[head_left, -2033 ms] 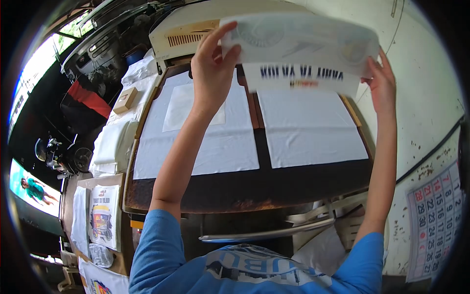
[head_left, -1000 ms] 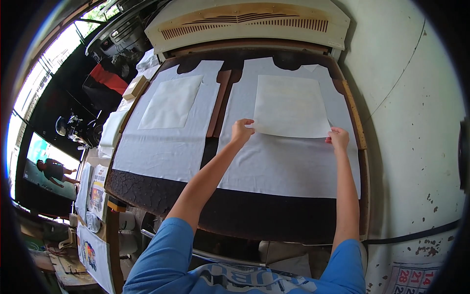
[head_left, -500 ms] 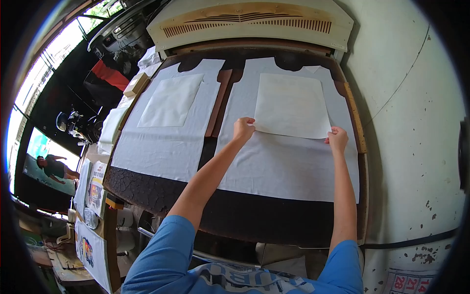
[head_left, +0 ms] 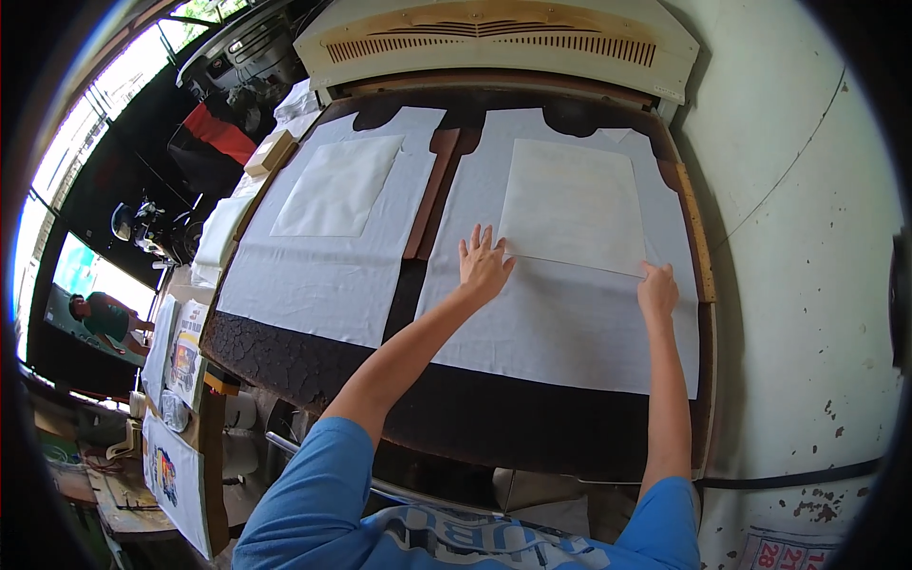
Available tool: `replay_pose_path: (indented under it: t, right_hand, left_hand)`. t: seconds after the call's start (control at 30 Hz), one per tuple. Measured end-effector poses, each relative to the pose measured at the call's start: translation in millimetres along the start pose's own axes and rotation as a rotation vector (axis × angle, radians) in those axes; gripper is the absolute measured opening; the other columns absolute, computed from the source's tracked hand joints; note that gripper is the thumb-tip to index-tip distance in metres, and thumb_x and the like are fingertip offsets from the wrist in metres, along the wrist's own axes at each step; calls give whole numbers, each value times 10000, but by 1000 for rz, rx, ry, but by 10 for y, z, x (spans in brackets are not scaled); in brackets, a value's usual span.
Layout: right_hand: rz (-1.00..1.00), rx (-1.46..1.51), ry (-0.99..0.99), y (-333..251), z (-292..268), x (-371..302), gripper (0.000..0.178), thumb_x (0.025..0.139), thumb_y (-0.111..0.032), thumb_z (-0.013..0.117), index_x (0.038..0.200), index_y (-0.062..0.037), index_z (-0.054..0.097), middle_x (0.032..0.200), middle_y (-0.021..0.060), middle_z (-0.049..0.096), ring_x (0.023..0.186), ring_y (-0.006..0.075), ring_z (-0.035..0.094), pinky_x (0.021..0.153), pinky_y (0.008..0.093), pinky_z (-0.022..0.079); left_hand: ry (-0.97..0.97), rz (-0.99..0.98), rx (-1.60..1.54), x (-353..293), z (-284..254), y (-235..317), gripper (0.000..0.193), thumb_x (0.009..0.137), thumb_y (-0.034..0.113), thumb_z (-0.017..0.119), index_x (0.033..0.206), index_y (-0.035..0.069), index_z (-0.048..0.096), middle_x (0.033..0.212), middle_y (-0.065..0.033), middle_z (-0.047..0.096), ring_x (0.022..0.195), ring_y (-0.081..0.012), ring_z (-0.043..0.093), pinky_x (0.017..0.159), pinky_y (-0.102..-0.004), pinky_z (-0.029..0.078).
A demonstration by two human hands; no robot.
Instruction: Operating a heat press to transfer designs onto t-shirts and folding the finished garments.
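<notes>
A white paper sheet (head_left: 574, 203) lies on the right-hand pale fabric shirt panel (head_left: 532, 323). At the sheet's lower left corner is my left hand (head_left: 486, 270), palm down with fingers spread, holding nothing. My right hand (head_left: 657, 289) is at the lower right corner, fingers bent in and fingertips at the paper's edge; it appears to pinch that corner. On the left, a second pale fabric panel (head_left: 313, 290) bears another white sheet (head_left: 339, 187). Both panels are spread flat on a dark, worn press bed (head_left: 532, 418).
A cream vented machine housing (head_left: 494, 71) spans the far side. Brown strips (head_left: 435, 195) lie between the panels, and a wooden strip (head_left: 696, 237) runs along the right edge beside the wall (head_left: 798, 313). Printed pieces (head_left: 176, 480) hang at the left; a person (head_left: 109, 321) stands beyond.
My left hand has let go of the sheet's corner and spread its fingers. The sheet's near edge now lies flatter on the fabric. The right hand stays at its corner.
</notes>
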State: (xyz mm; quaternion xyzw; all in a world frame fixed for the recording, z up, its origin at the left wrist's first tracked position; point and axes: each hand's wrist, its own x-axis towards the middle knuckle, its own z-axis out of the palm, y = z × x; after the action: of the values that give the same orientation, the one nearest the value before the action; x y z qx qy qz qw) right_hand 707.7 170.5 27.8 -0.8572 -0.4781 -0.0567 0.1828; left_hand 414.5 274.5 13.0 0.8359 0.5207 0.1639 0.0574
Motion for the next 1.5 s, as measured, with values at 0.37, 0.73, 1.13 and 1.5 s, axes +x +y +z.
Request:
replay_pose_path:
  t: [0.37, 0.73, 1.13, 1.5]
  right_hand:
    - [-38, -29, -4, -7, -54, -2, 315, 729, -10, 484, 993, -107, 625, 980, 157, 528, 851, 325, 563, 717, 392, 470]
    - [-227, 280, 197, -92, -212, -605, 263, 790, 17, 484, 1023, -51, 585, 832, 131, 537, 716, 266, 556, 599, 340, 440]
    - [-370, 562, -74, -2268, -835, -3817, 159, 837, -89, 496, 921, -20, 612, 847, 138, 593, 789, 286, 567, 689, 369, 452]
    - [-468, 458, -112, -3526, -545, -4855, 224, 799, -218, 552, 767, -19, 650, 705, 171, 617, 644, 338, 579, 587, 407, 449]
  left_hand:
    - [-32, -54, 15, -12, 6, 24, 466, 825, 344, 497, 1213, 88, 457, 1359, -168, 275, 1292, -323, 164, 1007, -525, 163]
    - [156, 137, -285, -789, -650, -454, 365, 771, 144, 579, 1121, 70, 509, 1309, -170, 314, 1262, -286, 241, 991, -501, 220]
    - [399, 61, -383, -3662, -1717, -2111, 217, 657, -34, 543, 851, 59, 578, 1089, -110, 514, 1030, -284, 488, 848, -390, 399]
    - [59, 103, -391, -4930, -1877, -2794, 403, 807, 274, 564, 1143, 89, 439, 1180, -114, 400, 1208, -236, 306, 948, -522, 224]
